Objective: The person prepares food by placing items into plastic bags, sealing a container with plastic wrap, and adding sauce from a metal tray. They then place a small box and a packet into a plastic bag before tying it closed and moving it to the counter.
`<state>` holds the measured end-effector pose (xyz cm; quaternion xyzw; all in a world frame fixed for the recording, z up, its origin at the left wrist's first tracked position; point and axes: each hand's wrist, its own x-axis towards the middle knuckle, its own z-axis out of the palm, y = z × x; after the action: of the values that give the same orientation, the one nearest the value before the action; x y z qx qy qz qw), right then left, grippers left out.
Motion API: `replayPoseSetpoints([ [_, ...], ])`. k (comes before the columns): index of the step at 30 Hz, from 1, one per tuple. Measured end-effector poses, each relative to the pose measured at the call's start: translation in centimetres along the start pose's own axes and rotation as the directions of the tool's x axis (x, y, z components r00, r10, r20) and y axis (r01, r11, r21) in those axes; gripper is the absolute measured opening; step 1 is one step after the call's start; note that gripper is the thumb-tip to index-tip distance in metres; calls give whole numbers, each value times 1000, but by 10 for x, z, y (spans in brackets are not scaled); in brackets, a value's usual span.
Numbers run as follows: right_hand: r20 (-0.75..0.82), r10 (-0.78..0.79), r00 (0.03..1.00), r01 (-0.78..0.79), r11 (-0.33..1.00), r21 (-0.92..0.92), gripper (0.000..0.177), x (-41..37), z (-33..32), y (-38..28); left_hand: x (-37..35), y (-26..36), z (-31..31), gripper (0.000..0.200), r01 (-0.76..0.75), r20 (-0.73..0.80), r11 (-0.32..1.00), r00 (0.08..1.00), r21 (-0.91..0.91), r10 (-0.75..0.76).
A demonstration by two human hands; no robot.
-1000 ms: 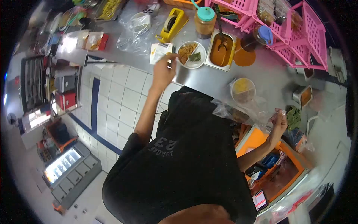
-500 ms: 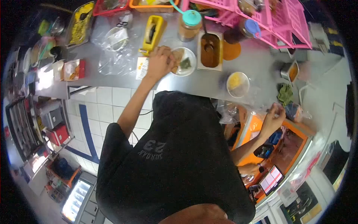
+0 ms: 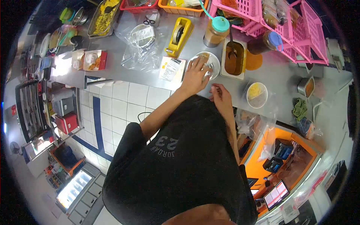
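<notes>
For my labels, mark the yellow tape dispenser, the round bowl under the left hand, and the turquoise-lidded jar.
Yellow tape dispenser [image 3: 183, 37], head view: yellow body.
Round bowl [image 3: 216, 63], head view: right rim.
Turquoise-lidded jar [image 3: 214, 36], head view: body below the lid.

black shirt [image 3: 180, 176] — "JORDAN" + "23" | paper slip [image 3: 171, 69], bagged bowl's label [image 3: 143, 34], screen [image 3: 276, 195] — print too small to read

Pink baskets [image 3: 316, 37] beside a blue-lidded jar [image 3: 259, 45] — scissors [image 3: 149, 21] near an orange basket [image 3: 183, 10] — red carton [image 3: 102, 60] on the metal counter [image 3: 115, 68]
</notes>
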<state>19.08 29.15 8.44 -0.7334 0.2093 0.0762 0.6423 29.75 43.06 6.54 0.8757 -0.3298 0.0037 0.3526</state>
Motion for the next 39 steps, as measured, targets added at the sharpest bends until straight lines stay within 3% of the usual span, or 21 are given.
replayPoseSetpoints([
  [2,-30,91,995,-93,995,-47,37,19,2,30,5,-16,-4,26,11,10,1000,1000,12,-11],
  [4,-61,92,994,-94,995,-44,41,38,12,43,18,-27,-5,32,25,-113,1000,993,7,-24],
  [6,-117,98,988,-103,994,-43,44,51,19,59,25,-41,2,37,-3,-141,998,990,60,12],
  [8,-217,-85,972,34,973,-229,44,62,25,71,33,-43,7,40,23,-138,996,990,-83,-35],
  [9,-236,-88,968,32,972,-231,44,64,27,76,36,-41,8,40,6,-136,996,991,-92,-19],
  [11,-191,-33,981,-10,975,-221,39,66,32,74,34,-27,-1,41,91,-67,989,994,118,-84],
  [12,-188,-32,982,-9,977,-215,39,64,31,74,32,-23,0,41,92,-65,988,994,124,-84],
  [14,-181,80,980,-56,989,135,40,49,34,57,24,-20,8,44,70,-167,988,985,140,-46],
  [15,-162,52,985,-12,971,237,42,43,31,50,22,-23,12,47,95,-168,991,983,95,-78],
  [18,-216,57,975,7,959,285,41,41,28,52,21,-13,21,48,228,-194,974,956,13,-221],
  [20,-269,32,963,22,981,195,36,45,27,55,24,-9,22,47,241,-179,968,958,67,-226],
  [23,-303,-61,951,18,990,-141,26,42,20,44,8,1,24,45,301,-158,941,948,153,-278],
  [27,-414,-228,882,132,960,-247,25,48,38,58,-5,7,26,39,344,-168,929,932,136,-321],
  [28,-399,-221,890,131,962,-241,25,48,40,56,-8,6,28,38,352,-165,932,928,88,-335],
  [30,-352,-52,935,-52,959,-278,29,48,41,44,1,0,29,31,277,-174,961,947,22,-269],
  [31,-394,-159,905,42,956,-290,31,47,44,42,1,1,29,30,273,-169,961,950,47,-262],
  [34,-441,-127,888,72,988,-139,32,42,47,38,0,2,32,28,286,-180,955,947,83,-268],
  [36,-417,-51,907,-9,990,-140,32,46,47,49,-2,6,39,29,339,-213,931,928,137,-307],
  [38,-507,-181,843,66,970,-235,30,55,52,65,0,7,41,28,363,-212,913,922,188,-323],
  [39,-527,-144,837,49,981,-190,30,54,56,69,-1,5,43,28,360,-204,910,925,206,-320],
])
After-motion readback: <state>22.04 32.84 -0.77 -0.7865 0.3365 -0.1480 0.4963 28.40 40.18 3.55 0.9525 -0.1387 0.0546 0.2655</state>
